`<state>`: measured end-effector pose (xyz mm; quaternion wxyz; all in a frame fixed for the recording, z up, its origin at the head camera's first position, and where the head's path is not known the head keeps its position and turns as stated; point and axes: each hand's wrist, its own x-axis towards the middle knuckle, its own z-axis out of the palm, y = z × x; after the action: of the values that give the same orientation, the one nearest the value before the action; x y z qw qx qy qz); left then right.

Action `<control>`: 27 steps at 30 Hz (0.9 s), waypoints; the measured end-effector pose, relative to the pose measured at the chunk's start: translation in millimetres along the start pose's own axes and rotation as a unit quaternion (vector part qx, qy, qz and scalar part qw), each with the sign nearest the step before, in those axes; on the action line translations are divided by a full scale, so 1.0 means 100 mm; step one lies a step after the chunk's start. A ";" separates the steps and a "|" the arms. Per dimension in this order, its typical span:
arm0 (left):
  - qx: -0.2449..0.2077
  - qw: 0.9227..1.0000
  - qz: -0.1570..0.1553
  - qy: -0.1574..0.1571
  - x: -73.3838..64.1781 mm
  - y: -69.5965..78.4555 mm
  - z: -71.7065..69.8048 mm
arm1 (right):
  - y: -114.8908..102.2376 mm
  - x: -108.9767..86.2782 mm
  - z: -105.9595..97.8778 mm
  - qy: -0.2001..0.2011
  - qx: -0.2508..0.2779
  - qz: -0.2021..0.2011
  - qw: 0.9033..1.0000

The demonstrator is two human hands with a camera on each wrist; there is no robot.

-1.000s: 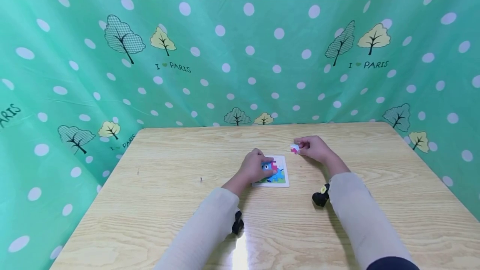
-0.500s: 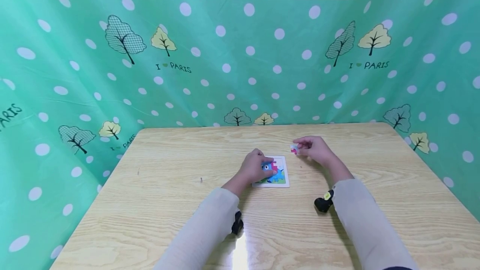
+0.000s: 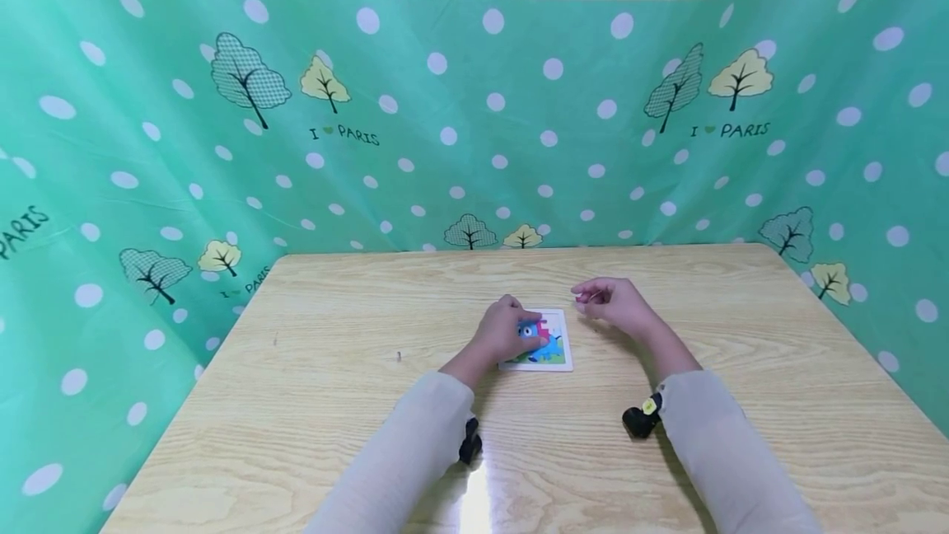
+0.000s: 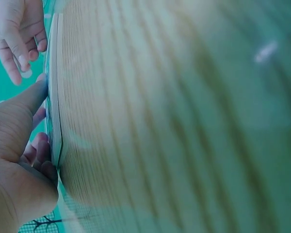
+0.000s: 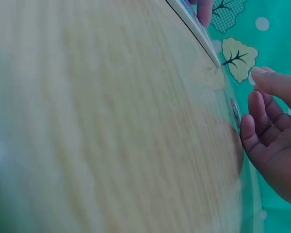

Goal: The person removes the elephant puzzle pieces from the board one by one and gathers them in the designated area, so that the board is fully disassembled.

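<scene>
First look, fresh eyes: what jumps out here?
The green tree-printed polka-dot curtain fills the view behind the wooden table. Next, near the table's middle, comes the white-framed jigsaw puzzle, partly covered by the left hand. To its right, a small pink puzzle piece shows at the right hand.

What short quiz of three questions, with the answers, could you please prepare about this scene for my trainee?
1. Which hand touches the framed puzzle? A) right B) left C) neither
2. True or false: in the head view, the right hand is to the right of the puzzle.
3. Fill in the gap: the green curtain is printed with "I", a heart and the word "____".

Key
1. B, the left hand.
2. True.
3. PARIS.
</scene>
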<state>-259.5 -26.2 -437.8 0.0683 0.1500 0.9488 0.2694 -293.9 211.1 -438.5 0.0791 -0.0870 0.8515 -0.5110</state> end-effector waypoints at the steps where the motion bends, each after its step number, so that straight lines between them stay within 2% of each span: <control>1: 0.002 1.000 0.000 -0.001 0.00 0.00 0.00 | 0.00 -0.01 0.00 -0.001 0.002 -0.001 1.000; 16: 0.015 1.000 0.004 0.002 0.00 -0.01 0.01 | -0.07 -0.13 0.07 -0.020 -0.001 0.000 1.000; 23: 0.022 1.000 0.009 0.000 0.00 -0.01 0.01 | -0.08 -0.20 0.11 -0.069 0.001 -0.009 0.998; 27: 0.025 1.000 0.012 0.000 0.00 0.00 0.00 | -0.11 -0.22 0.15 -0.089 -0.026 -0.017 0.996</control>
<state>-259.2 -26.1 -438.0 0.0616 0.1634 0.9533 0.2465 -267.9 198.3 -435.2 0.1431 -0.1485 0.8527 -0.4800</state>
